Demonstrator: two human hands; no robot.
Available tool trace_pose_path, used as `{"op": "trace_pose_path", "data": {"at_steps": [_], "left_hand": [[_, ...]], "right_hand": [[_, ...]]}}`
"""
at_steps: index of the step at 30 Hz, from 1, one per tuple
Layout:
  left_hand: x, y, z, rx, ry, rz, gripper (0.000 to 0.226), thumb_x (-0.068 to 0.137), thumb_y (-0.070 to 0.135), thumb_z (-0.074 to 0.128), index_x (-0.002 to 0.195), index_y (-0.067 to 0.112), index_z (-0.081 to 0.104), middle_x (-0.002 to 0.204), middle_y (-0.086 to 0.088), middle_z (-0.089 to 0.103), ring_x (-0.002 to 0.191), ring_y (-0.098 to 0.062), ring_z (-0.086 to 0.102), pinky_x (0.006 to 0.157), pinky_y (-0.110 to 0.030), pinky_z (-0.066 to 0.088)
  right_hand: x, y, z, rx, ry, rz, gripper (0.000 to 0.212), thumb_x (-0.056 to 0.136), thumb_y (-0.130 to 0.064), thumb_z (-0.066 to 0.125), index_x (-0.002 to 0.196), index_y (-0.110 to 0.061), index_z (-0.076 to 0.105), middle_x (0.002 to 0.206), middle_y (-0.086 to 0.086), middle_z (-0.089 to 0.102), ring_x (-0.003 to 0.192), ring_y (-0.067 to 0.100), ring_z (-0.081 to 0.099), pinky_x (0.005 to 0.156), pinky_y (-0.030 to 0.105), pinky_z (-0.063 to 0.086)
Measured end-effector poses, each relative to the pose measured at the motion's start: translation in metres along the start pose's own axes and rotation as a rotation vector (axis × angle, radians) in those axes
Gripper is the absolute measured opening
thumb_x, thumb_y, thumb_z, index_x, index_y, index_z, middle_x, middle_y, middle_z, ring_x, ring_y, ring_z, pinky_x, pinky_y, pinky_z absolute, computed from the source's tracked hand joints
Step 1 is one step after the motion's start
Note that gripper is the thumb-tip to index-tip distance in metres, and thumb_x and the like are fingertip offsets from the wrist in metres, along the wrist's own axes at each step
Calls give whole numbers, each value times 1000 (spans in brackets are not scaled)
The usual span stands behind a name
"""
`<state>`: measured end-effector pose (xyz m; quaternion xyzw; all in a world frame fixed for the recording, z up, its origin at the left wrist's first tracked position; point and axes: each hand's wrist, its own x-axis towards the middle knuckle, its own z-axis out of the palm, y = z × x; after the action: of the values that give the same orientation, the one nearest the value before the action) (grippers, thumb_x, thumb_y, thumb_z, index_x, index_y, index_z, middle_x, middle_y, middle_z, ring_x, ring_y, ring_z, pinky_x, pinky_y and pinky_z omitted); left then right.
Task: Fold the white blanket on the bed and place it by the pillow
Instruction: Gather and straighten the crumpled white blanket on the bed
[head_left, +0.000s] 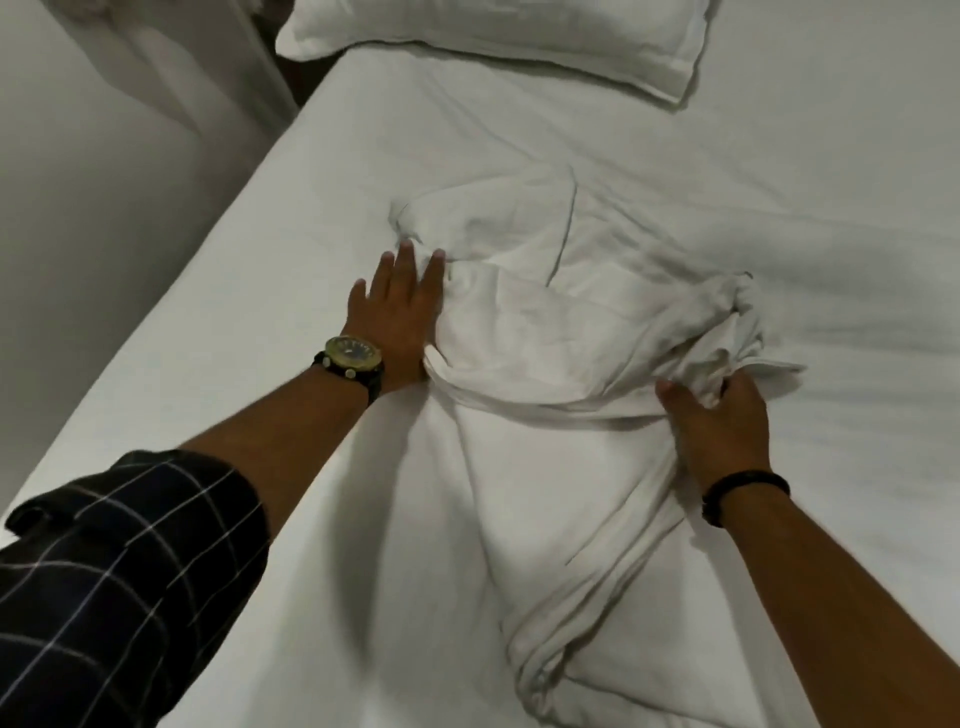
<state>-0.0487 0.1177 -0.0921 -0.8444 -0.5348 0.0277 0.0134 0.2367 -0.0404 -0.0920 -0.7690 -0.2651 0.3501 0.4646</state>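
The white blanket (561, 332) lies crumpled in the middle of the bed (311, 467), trailing in loose folds toward the near edge. My left hand (397, 312), with a watch on its wrist, lies flat with fingers spread against the blanket's left edge, palm down on the sheet. My right hand (719, 421), a dark band on its wrist, is closed on a bunched part of the blanket at its right side. The white pillow (498, 36) lies at the head of the bed, well beyond the blanket.
The bed's left edge (171, 332) runs diagonally from the near left to the far middle, with a pale wall (93, 182) close beside it. Bare white sheet stretches to the right of the blanket and between blanket and pillow.
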Motion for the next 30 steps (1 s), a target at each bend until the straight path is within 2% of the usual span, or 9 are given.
{"op": "trace_pose_path", "data": {"at_steps": [5,8,13,16,18,21,23,27,30], "left_hand": [[72,-2,-34,2,-141,116,77,74,37,75,139,18,40,133,-18,42,109,-44,55,87,-49,49],[83,-33,-76,128,-133,200,60,74,29,79,126,13,53,119,-19,49,101,-43,57,77,-46,48],[84,-109,-123,263,9,286,48,85,12,63,132,14,52,138,-18,44,108,-45,52,77,-51,49],[82,-161,-139,74,90,-42,67,91,29,64,148,20,31,155,-18,27,126,-48,44,100,-58,42],[57,-194,-144,-96,-38,-384,85,82,51,70,148,14,31,154,-17,32,130,-42,44,103,-54,42],[-15,-206,-128,-508,-384,-653,78,71,75,59,113,9,55,120,-17,59,97,-31,62,74,-45,59],[-66,-197,-99,-716,-537,-731,78,73,77,54,115,11,58,113,-11,64,90,-27,66,70,-38,57],[-128,-163,-52,-906,-508,-763,79,63,89,52,81,12,54,75,-3,60,64,-23,56,58,-30,46],[-146,-144,-35,-1133,-379,-815,84,60,85,63,100,11,65,96,-5,72,85,-29,69,76,-39,56]], "right_hand": [[-25,-28,8,134,17,-101,10,91,-15,63,100,-14,59,90,-4,64,87,14,62,78,29,48],[-51,-58,15,54,-24,-245,14,91,-18,65,96,-8,57,87,0,61,77,2,57,73,24,47],[-131,-116,69,6,-304,-694,33,83,-13,70,107,-33,60,93,-18,69,91,-13,60,78,4,43],[-165,-109,125,-199,-523,-912,26,82,-17,59,105,-29,56,90,0,72,80,16,66,68,24,49],[-180,-87,166,-446,-709,-888,40,88,-16,53,127,-28,52,97,7,70,82,30,66,65,32,47],[-192,-36,214,-846,-966,-813,60,96,-20,46,151,-29,23,126,12,59,106,34,60,84,38,45],[-195,-18,228,-960,-958,-822,61,95,-26,48,151,-25,23,137,10,53,115,32,56,95,39,41],[-191,-23,216,-612,-1073,-641,53,88,-50,58,131,-18,57,115,5,66,106,19,60,96,34,44],[-148,-42,187,-284,-742,-585,32,80,-42,62,98,-19,73,79,-4,68,73,11,64,73,23,51]]}}
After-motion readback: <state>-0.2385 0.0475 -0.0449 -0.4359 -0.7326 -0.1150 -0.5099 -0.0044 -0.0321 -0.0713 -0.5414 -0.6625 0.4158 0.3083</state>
